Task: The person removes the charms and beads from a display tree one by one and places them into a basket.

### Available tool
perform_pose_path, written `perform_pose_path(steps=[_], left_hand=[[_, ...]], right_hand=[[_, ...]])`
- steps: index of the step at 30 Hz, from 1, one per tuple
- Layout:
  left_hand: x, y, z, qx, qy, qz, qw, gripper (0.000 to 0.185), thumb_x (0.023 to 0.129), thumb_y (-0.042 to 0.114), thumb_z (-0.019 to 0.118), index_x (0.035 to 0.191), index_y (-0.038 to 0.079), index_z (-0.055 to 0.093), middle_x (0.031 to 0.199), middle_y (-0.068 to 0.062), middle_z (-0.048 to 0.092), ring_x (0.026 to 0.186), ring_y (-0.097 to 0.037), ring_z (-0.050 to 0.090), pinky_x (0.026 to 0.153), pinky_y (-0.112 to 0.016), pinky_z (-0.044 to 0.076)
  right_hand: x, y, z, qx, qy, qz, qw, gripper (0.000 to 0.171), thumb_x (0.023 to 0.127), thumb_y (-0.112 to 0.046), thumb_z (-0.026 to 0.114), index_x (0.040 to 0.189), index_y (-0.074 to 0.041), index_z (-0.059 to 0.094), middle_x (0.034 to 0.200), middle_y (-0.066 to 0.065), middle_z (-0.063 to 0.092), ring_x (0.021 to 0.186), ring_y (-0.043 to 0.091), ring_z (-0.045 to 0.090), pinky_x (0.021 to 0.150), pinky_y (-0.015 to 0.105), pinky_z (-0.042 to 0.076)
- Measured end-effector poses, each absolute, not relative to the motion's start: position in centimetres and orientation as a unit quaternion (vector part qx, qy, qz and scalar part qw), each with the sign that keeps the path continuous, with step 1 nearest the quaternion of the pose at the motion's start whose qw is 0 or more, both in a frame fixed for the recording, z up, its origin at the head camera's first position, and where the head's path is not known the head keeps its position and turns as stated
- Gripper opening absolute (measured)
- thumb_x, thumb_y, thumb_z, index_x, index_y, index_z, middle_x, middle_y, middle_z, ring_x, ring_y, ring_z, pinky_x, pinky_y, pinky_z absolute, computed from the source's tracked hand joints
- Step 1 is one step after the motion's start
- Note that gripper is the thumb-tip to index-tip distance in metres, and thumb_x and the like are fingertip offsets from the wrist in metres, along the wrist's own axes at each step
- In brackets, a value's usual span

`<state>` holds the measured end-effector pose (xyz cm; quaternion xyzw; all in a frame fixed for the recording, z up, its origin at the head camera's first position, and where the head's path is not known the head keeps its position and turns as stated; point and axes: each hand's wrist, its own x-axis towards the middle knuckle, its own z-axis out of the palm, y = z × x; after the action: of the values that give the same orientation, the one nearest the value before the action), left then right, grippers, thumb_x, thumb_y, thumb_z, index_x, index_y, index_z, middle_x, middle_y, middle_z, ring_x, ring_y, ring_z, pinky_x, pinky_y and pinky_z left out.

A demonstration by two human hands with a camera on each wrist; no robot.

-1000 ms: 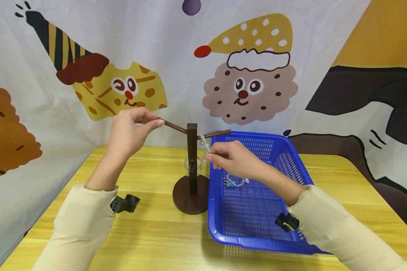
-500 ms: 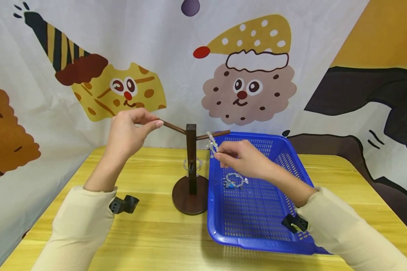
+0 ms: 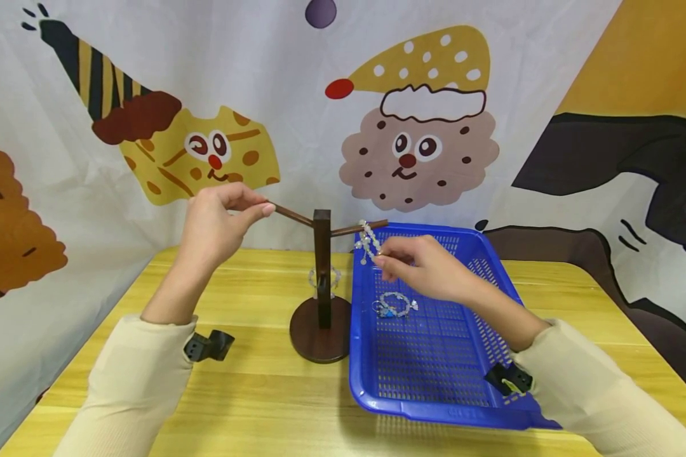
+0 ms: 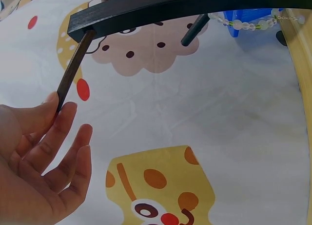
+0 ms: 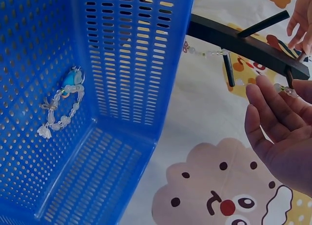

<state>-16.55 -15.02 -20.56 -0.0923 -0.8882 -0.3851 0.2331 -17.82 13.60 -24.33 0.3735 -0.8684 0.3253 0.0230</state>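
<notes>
My left hand (image 3: 214, 222) pinches the end of the left upper peg (image 3: 291, 214) of a dark wooden jewelry stand (image 3: 322, 266). A clear, pale beaded bracelet (image 3: 369, 238) hangs over the right upper peg (image 3: 343, 231), near its outer part. My right hand (image 3: 429, 266) pinches the lower side of that bracelet between thumb and fingertips. Another beaded bracelet (image 3: 335, 277) hangs low on the stand, partly behind the post. In the left wrist view, the thumb and index finger of the left hand (image 4: 44, 156) meet on the peg (image 4: 73, 71).
A blue plastic basket (image 3: 357, 368) stands right of the stand, under my right arm. Inside lies a bracelet (image 3: 397, 304) with blue and white charms. The stand's round base (image 3: 320, 343) rests on a wooden table (image 3: 251, 387), before a cartoon-printed cloth (image 3: 309, 146).
My right hand has moved right, sliding the bracelet outward along the right peg from near the post. The left hand keeps its pinch on the left peg.
</notes>
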Motion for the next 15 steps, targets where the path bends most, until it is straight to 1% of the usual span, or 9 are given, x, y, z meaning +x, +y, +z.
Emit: perform_pose_path(steps=[8, 15], left_hand=[[-16.5, -15.0, -20.6, -0.092, -0.888, -0.388, 0.231, 0.020, 0.084, 0.022, 0.067, 0.085, 0.002, 0.069, 0.089, -0.014, 0.067, 0.085, -0.026, 0.058, 0.062, -0.034, 0.034], [-16.5, -15.0, -20.6, -0.091, -0.887, -0.388, 0.232, 0.020, 0.084, 0.022, 0.067, 0.086, 0.002, 0.069, 0.089, -0.014, 0.067, 0.085, -0.026, 0.058, 0.064, -0.034, 0.033]], right_hand=[[-17.8, 14.3, -24.1, 0.364, -0.872, 0.328, 0.023, 0.014, 0.092, -0.012, 0.055, 0.080, -0.012, 0.061, 0.067, -0.008, 0.059, 0.063, 0.008, 0.057, 0.057, 0.028, 0.045], [-17.8, 14.8, -24.1, 0.356, -0.874, 0.328, 0.027, 0.013, 0.093, -0.013, 0.055, 0.081, -0.012, 0.062, 0.068, -0.009, 0.060, 0.064, 0.008, 0.057, 0.058, 0.028, 0.044]])
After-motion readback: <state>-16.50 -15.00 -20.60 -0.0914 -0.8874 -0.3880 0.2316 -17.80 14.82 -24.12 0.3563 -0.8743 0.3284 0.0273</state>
